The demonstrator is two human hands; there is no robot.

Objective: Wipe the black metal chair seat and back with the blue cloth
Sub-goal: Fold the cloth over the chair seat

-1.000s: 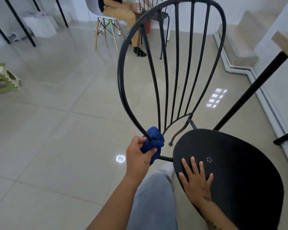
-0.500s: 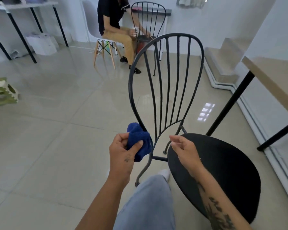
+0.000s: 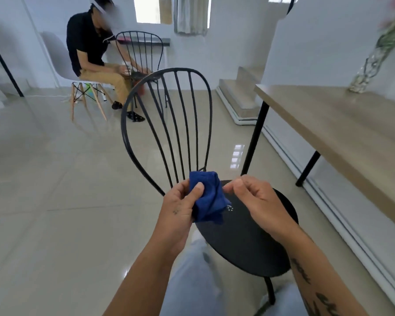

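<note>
My left fingers point(image 3: 197, 190) grip the blue cloth point(image 3: 206, 198) over the seat point(image 3: 244, 242) (by its back point(image 3: 169, 124)), right fingers point(image 3: 240, 185) loosely curled beside it.

One wide head-worn camera looks forward and down, close above the left hand point(image 3: 178, 208) and right hand point(image 3: 258, 201) at six o'clock; the chair point(image 3: 244, 242) stands just ahead, the counter point(image 3: 328, 124) at two o'clock.

Blue cloth point(image 3: 206, 196), black chair point(image 3: 242, 238), beige floor tiles point(image 3: 55, 190), tan tabletop point(image 3: 342, 124).
</note>
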